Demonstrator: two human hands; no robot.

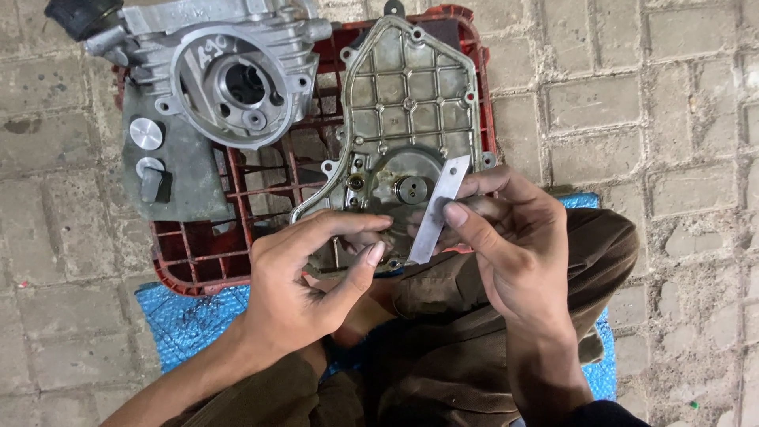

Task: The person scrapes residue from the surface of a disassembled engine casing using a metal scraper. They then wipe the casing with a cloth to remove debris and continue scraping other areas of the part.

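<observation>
Metal strip (437, 212) runs lower-left to upper-right, pinched by right hand (506, 253).

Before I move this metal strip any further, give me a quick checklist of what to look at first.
1. Right hand grips the metal strip between thumb and fingers: ok.
2. Left hand steadies the lower edge of the engine cover: ok.
3. Cover lies on the red crate, ribbed side up: ok.
4. Strip's lower tip meets the cover's edge: cannot tell, the fingers hide it.
5. Other engine part sits apart from both hands at the crate's far corner: ok.
6. Cover lies flat and stable on the crate: cannot tell.
</observation>
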